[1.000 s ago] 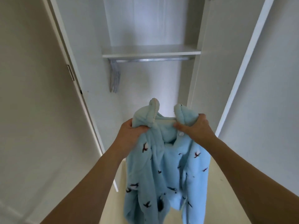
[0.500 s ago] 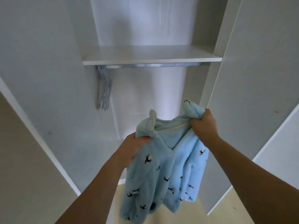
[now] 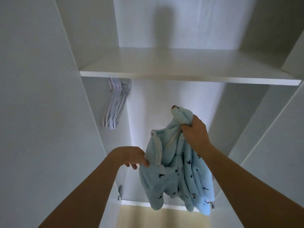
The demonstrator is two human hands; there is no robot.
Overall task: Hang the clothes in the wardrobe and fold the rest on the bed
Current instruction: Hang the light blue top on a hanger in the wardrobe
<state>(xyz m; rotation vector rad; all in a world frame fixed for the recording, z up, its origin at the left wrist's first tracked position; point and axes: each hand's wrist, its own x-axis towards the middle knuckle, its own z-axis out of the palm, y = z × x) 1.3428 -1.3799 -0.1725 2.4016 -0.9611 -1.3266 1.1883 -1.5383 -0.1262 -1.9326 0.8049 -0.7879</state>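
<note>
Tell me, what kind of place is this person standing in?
Most likely a bedroom, right in front of an open wardrobe: a white shelf spans it, a bunch of hangers hangs beneath, and both hands hold a blue garment.

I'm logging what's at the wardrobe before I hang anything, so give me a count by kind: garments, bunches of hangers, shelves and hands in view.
Garments: 1, the light blue fleece garment, gripped by the right hand
Hanger bunches: 1, the white hangers under the shelf; single hangers too blurred to count
Shelves: 1, the white shelf
Hands: 2, with the left hand pinching the garment's edge
Total: 5
</note>
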